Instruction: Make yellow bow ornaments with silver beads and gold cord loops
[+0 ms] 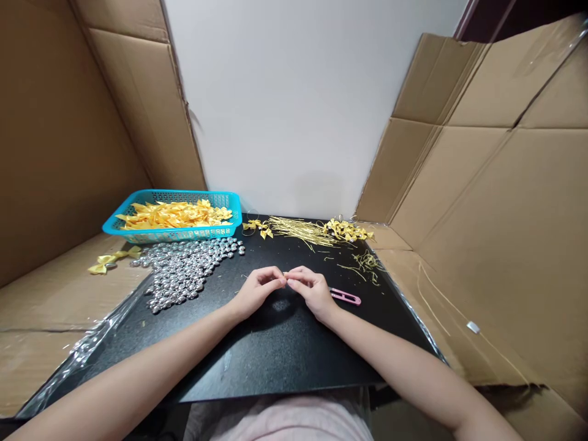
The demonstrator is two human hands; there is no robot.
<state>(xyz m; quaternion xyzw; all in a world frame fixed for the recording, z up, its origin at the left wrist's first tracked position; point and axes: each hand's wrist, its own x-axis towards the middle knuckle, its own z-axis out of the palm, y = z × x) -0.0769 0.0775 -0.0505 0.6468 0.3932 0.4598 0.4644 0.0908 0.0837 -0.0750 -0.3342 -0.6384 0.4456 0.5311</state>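
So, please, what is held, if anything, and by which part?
Left hand and right hand seemingly pinch something tiny between fingertips; what, and which part, cannot be told.

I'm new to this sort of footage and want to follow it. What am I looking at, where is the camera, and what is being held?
There's no machine here, just a person's bare left hand and right hand. The single picture comes from a camera worn on the head, looking forward and down.

On the black tabletop, silver beads lie on the left, in front of a blue basket of yellow ribbon pieces. Farther back are thin golden strips and a pile of yellow bows. A pink-handled tool lies beside the right hand.

The fingertips of both hands meet in a pinch. They seem to hold something small, but the fingers cover most of it.
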